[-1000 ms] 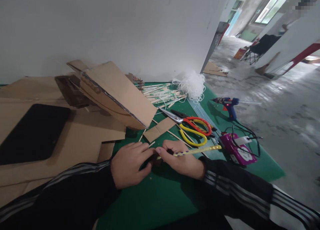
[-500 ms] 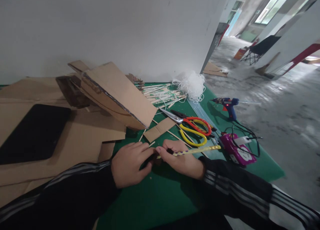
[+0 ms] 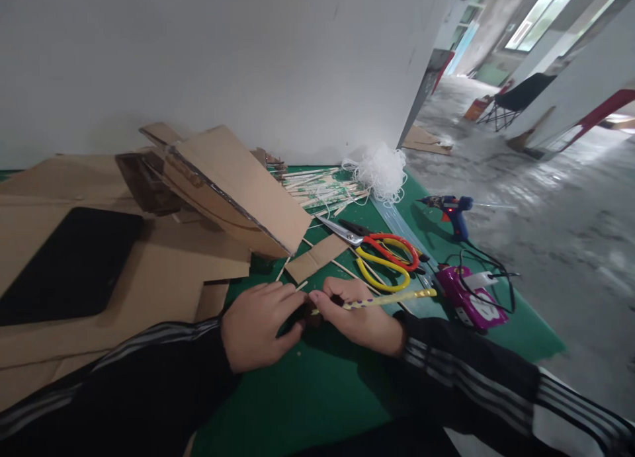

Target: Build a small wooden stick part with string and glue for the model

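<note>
My right hand (image 3: 360,315) grips a yellow pencil (image 3: 387,299) with purple dots, its point end turned left towards my other hand. My left hand (image 3: 262,326) is closed, thumb and fingers bent, over a thin wooden stick (image 3: 302,286) whose pale end pokes out past the fingers. Between the hands a small dark brown piece (image 3: 312,320) shows; most of it is hidden. The fingertips of both hands nearly meet. Just beyond them lie a narrow cardboard strip (image 3: 317,257) and scissors (image 3: 381,258) with red and yellow handles.
A folded cardboard form (image 3: 243,179) and a black flat panel (image 3: 74,265) lie on the left. At the back are a bundle of sticks (image 3: 322,186) and white string (image 3: 381,172). A blue glue gun (image 3: 454,212) and purple power strip (image 3: 469,298) stand right, near the green tabletop's (image 3: 536,334) edge.
Both hands and the pencil stay almost where they were. The view has shifted very slightly.
</note>
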{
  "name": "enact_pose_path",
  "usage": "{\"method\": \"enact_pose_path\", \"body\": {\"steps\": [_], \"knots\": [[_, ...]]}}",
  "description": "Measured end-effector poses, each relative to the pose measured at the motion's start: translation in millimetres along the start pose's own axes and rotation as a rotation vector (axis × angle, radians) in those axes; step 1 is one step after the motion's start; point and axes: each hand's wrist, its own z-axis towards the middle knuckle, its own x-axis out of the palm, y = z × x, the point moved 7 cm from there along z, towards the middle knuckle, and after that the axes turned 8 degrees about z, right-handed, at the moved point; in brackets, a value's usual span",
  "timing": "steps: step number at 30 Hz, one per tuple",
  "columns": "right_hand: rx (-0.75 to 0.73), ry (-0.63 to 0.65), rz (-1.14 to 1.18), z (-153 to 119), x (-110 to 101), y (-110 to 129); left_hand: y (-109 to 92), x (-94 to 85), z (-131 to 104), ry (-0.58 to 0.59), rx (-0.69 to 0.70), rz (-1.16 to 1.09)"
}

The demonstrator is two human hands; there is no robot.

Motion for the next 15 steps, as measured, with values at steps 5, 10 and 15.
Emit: {"method": "enact_pose_path", "body": {"steps": [5, 10, 15], "knots": [[-0.017, -0.011, -0.006, -0.3, -0.4, -1.2, 0.3, -0.5, 0.5, 0.017, 0.006, -0.008], [-0.008, 0.003, -0.001, -0.5, 0.7, -1.5, 1.3, 0.4, 1.1, 0.040, 0.000, -0.012], [-0.010, -0.015, -0.008, -0.1, -0.5, -1.6, 1.1, 1.7, 1.2, 0.052, -0.009, -0.020]]}}
